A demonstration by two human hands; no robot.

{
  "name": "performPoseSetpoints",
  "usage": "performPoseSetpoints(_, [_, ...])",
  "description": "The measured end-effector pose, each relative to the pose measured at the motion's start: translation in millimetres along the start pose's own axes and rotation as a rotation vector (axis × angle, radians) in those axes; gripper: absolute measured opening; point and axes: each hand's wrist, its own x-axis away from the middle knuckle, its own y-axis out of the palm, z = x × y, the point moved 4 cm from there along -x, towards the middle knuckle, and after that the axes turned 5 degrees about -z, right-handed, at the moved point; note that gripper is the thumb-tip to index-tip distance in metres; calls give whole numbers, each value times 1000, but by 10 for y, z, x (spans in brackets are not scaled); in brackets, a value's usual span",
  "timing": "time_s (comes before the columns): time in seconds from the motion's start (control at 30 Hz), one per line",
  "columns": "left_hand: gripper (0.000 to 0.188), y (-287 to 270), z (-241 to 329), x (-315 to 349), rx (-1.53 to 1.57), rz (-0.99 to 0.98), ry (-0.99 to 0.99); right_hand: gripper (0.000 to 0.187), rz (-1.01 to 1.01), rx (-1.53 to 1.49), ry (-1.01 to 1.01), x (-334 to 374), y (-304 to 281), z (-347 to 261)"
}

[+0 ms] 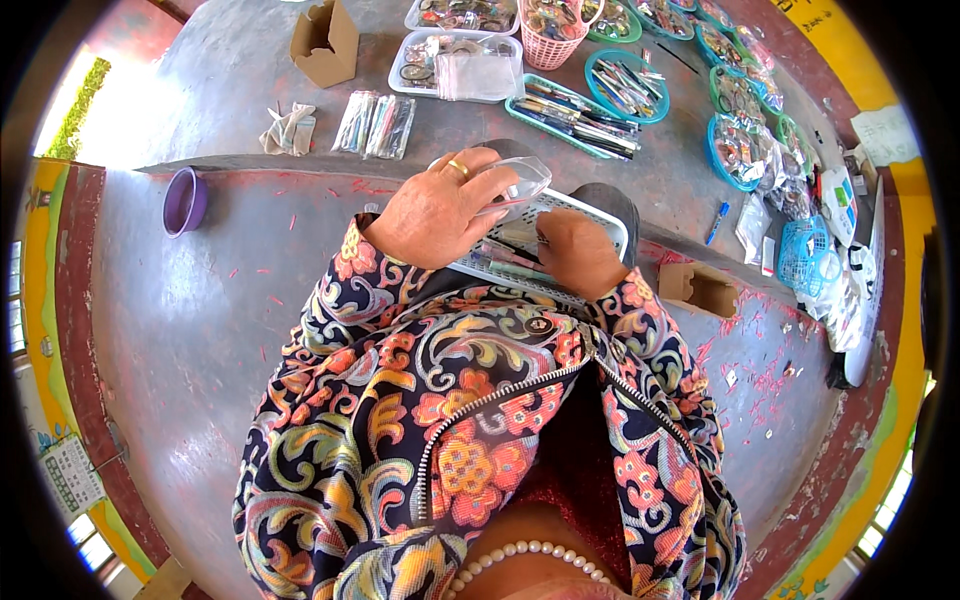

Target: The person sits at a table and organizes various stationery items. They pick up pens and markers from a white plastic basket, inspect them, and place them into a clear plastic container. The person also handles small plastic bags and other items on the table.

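My left hand (pixel 432 210), with a gold ring on one finger, pinches a clear plastic bag (pixel 528 178) whose mouth stands partly spread. Below and to the right of it, my right hand (pixel 580 252) reaches down into a white plastic basket (pixel 622 236) on my lap. Its fingers are curled, and what they hold, if anything, is hidden. Several slim pens (pixel 508 257) lie in the basket beside that hand. Both hands are close together, with the bag above the basket's far side.
On the ledge ahead are filled plastic packets (pixel 374 125), a crumpled glove (pixel 289 130), a cardboard box (pixel 325 45), a teal tray of pens (pixel 575 118) and a blue basket of pens (pixel 627 86). A purple bowl (pixel 185 203) sits left; another cardboard box (pixel 697 290) stands right.
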Motion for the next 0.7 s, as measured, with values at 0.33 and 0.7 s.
performPoseSetpoints(0.33, [39,1,10,12,17,-9,-23,63,179,-1017,233,170,-744,54])
performPoseSetpoints(0.7, [40,-1,3,10,43,-10,-18,43,473,-1818,248,255,-621,382])
